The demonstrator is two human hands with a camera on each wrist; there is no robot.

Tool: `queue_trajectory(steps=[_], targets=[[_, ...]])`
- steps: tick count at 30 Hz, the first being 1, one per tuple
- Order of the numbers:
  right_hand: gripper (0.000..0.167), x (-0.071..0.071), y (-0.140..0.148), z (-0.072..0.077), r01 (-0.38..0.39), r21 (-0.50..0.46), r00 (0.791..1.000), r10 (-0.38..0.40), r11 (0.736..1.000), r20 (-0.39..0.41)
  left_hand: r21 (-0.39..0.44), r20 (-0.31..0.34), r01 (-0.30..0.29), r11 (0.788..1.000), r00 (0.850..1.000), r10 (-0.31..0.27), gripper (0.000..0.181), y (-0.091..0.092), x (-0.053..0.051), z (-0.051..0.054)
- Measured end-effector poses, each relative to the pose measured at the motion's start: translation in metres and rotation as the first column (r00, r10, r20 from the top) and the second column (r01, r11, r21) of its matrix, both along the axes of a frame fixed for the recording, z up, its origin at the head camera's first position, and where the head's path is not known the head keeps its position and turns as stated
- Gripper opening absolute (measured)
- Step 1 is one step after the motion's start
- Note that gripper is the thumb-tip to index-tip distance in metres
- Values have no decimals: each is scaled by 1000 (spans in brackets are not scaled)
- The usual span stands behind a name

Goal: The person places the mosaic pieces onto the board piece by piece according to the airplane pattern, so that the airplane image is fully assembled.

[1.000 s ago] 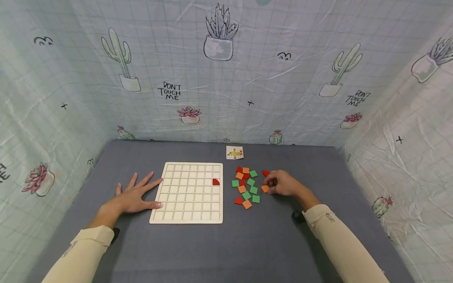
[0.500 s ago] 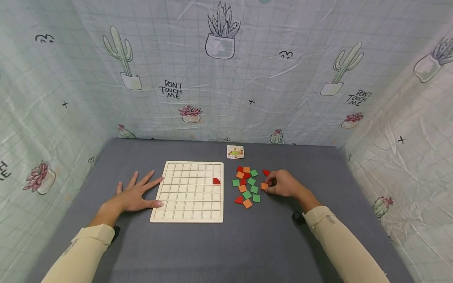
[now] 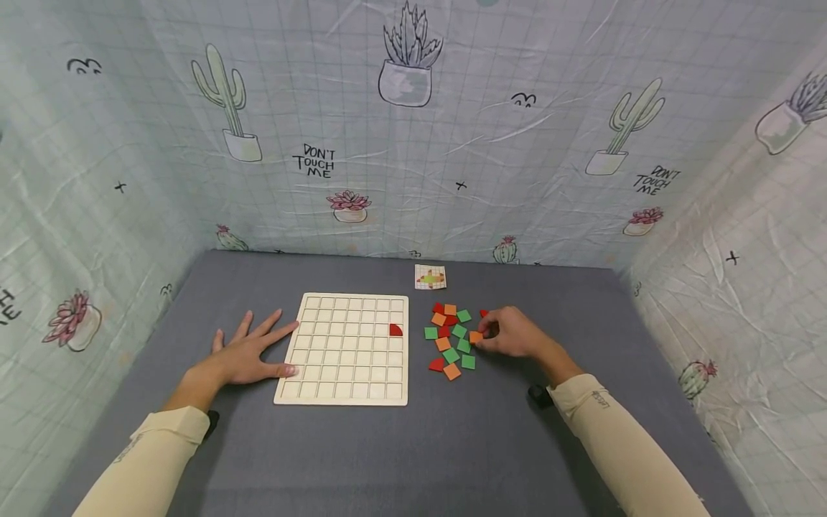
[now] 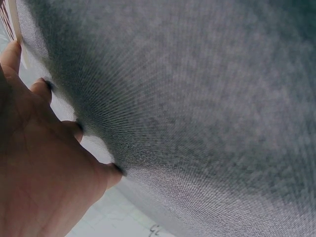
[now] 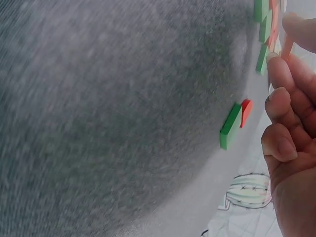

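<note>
In the head view my left hand [image 3: 244, 359] lies with fingers spread at the left side of a cream gridded board [image 3: 346, 357]. Its thumb and index finger touch the board's edge. One red quarter-round tile [image 3: 396, 330] sits in a cell near the board's right side. My right hand [image 3: 515, 332] pinches an orange square tile [image 3: 475, 337] between thumb and fingertips, beside the loose tiles. The right wrist view shows that orange tile [image 5: 287, 48] tilted on edge. A green tile [image 5: 231, 127] and a red tile [image 5: 246, 112] lie beyond the curled fingers there.
Several loose green [image 3: 468, 362], orange [image 3: 452, 371] and red tiles [image 3: 436, 365] lie right of the board, some overlapping. A small pattern card [image 3: 430, 277] lies behind them on the grey table [image 3: 362, 459]. A printed curtain [image 3: 400, 158] encloses the back and sides.
My right hand has moved slightly left with the orange tile, bringing it close to the green tiles. The left hand stays in place on the board's edge.
</note>
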State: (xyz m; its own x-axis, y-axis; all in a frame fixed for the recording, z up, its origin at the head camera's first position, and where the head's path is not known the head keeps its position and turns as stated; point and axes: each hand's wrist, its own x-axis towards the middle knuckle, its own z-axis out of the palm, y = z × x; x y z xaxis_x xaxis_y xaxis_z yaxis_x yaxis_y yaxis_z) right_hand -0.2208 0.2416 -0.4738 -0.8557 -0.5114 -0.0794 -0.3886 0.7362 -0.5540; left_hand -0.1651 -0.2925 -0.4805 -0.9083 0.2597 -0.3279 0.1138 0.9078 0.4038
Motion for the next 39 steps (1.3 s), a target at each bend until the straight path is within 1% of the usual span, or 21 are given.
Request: queue_trajectory(steps=[3, 7, 10, 16, 19, 23, 26, 32, 34, 37, 39], targets=[[17, 0, -4, -1, -18, -1, 1000, 18, 1000, 12, -6, 2, -1, 1000, 1000, 1, 101, 0, 1, 1], [17, 0, -9, -3, -35, -15, 999, 35, 999, 20, -6, -12, -3, 1000, 1000, 3, 100, -2, 1, -3], [17, 0, -12, -4, -49, -26, 999, 49, 998, 20, -20, -8, -1, 1000, 1000, 1, 101, -1, 0, -4], [19, 2, -18, -4, -65, -40, 997, 67, 997, 39, -28, -2, 3, 1000, 1000, -3, 102, 1, -1, -2], [18, 2, -22, -4, -71, -44, 997, 73, 997, 39, -28, -2, 7, 1000, 1000, -7, 101, 0, -2, -2], [17, 2, -27, -5, -99, -45, 995, 100, 994, 26, -28, 4, 7, 1000, 1000, -7, 101, 0, -1, -2], [16, 2, -31, -5, -107, -53, 994, 108, 993, 25, -9, 2, 6, 1000, 1000, -6, 102, -2, -1, -4], [14, 3, -39, -5, -118, -69, 993, 119, 991, 8, 4, -8, -5, 1000, 1000, 5, 102, -8, -5, -17], [13, 3, -42, -6, -123, -70, 992, 124, 990, 12, 1, -8, -7, 1000, 1000, 7, 103, -10, -6, -20], [13, 3, -46, -5, -126, -72, 992, 128, 989, 18, 8, -10, -2, 1000, 1000, 3, 103, -10, -5, -19], [14, 3, -49, -4, -126, -79, 992, 128, 989, 21, 19, -15, -5, 1000, 1000, 5, 102, -9, -5, -16]])
